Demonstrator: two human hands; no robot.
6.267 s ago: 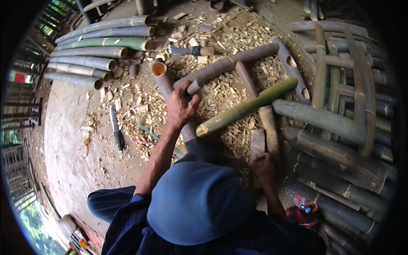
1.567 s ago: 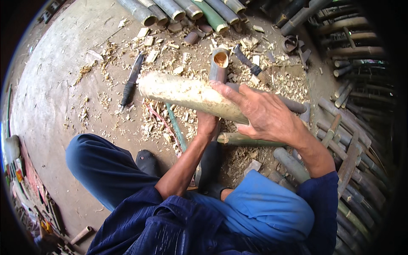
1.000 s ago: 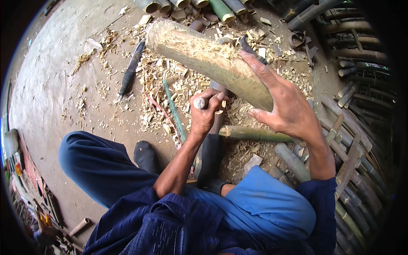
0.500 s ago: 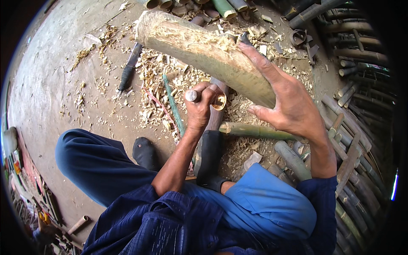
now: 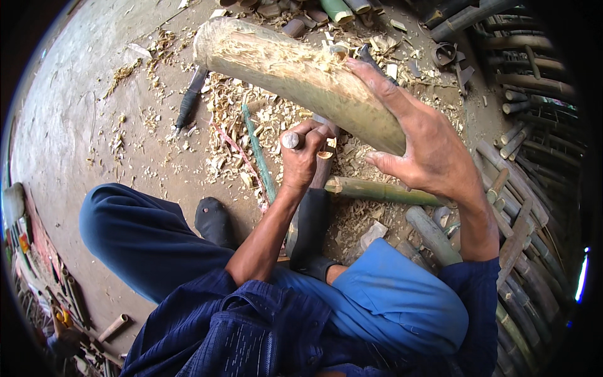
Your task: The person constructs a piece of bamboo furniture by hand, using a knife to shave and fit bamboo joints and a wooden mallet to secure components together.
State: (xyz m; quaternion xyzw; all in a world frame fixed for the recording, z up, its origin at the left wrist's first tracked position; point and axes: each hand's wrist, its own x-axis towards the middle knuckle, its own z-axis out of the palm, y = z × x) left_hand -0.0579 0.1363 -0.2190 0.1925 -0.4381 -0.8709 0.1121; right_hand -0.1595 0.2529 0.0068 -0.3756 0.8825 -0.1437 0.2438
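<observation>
While clasping a round-butted tool handle (image 5: 290, 139) in the curled left hand (image 5: 300, 154), holds a thick wooden club (image 5: 282, 72) raised in the widely spread right hand (image 5: 416, 135), with thumb below and fingers above. Has lifted the club, in under two seconds, from across the left hand to a place beyond it, ahead and to the left of the right hand. Now leaves the handle's butt in plain view, apart from the club. Has barely shifted the club in the last half second, but has nudged the left hand slightly rightward, covering more of a pale-edged opening (image 5: 325, 155) beside its fingers. Suggests, as a judgement, an instant between contacts, with the tool kept in place and the club clear of it. Positions the left hand over a brown bamboo tube (image 5: 321, 172); cannot tell where the tool's tip sits, hidden beneath the fist. Leaves a green bamboo pole (image 5: 383, 191) lying to the right of the left hand, and a dark-handled knife (image 5: 187, 109) ahead and to its left. Works amid pale shavings (image 5: 237, 116) scattered around the left hand.
</observation>
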